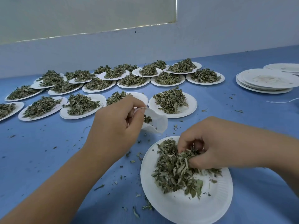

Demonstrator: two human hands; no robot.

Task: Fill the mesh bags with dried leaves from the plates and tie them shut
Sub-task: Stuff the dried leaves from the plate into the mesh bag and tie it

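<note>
A white paper plate (181, 206) lies near the front edge with a heap of dried green leaves (174, 172) on its far half. My right hand (215, 144) digs into that heap, its fingers curled round a bunch of leaves. Just left and beyond the plate, my left hand (116, 125) pinches the rim of a small white mesh bag (157, 122) and holds its mouth open toward the right. A few leaves show inside the bag.
Several white plates heaped with dried leaves (172, 101) spread across the blue table (48, 151) behind my hands. A stack of used, bare plates (265, 81) stands far right, with a white string (284, 101) beside it. Leaf crumbs litter the cloth.
</note>
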